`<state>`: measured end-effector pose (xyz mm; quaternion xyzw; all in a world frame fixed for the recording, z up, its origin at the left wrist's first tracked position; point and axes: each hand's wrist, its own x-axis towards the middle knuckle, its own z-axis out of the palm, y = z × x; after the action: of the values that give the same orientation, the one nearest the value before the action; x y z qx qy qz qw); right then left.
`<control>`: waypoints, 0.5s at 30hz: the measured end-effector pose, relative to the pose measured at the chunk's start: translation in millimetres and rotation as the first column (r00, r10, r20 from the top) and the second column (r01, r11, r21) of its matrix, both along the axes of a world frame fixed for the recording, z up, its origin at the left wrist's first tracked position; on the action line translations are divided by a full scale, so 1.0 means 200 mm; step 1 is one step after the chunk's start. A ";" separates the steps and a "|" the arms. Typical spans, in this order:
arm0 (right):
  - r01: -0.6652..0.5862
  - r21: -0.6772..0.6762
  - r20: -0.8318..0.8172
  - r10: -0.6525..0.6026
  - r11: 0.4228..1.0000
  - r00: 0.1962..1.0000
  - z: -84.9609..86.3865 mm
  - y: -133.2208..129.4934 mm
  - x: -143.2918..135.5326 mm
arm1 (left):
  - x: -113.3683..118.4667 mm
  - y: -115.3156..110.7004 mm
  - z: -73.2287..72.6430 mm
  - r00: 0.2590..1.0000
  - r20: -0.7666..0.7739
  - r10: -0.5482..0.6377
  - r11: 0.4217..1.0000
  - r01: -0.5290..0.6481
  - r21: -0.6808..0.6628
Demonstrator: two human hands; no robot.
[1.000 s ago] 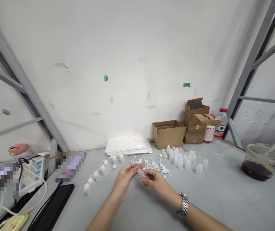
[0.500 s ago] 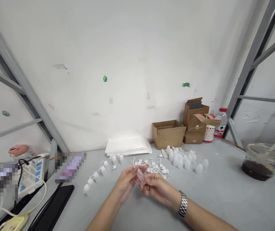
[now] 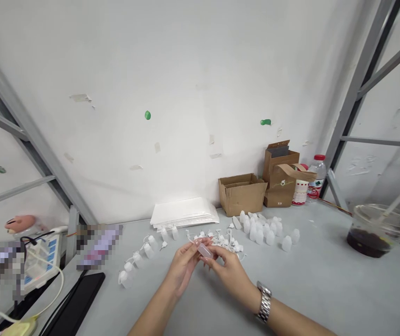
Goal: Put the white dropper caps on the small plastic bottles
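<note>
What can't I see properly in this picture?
All in the head view:
- Part of the small bottle: covered by fingers of the left hand and right hand.
- Bottom inside the brown box: hidden by its front.
- Part of the red-and-white container: behind the paper bag and its handle.
- Yellow thing: cut off by the bottom edge.
- Purple thing: blurred into squares.

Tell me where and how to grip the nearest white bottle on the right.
Pinch the white bottle by its narrower top, probably coming from above and the near side: it stands upright, tapering above a wider body, and a neighbouring bottle stands close behind it to the right.
</note>
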<state>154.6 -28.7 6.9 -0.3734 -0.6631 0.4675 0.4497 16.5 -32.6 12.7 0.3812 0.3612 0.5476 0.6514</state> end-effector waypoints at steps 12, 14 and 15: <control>-0.611 -0.355 -0.680 0.253 0.708 0.688 -0.01 0.05 0.02 | 0.00 -0.03 0.05 0.993 -0.087 -0.074 0.995 0.079 0.057; -0.653 -0.368 -0.724 0.237 0.662 0.648 -0.01 0.04 0.02 | 0.00 -0.03 0.05 0.996 -0.050 -0.071 0.996 0.074 0.054; -0.662 -0.370 -0.730 0.236 0.652 0.641 -0.02 0.04 0.02 | 0.00 -0.03 0.05 0.998 -0.028 -0.059 0.997 0.060 0.049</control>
<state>158.7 -20.5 3.6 -0.1309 -0.3613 0.8520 0.3554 16.6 -37.7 22.0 0.4152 0.3445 0.5316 0.6529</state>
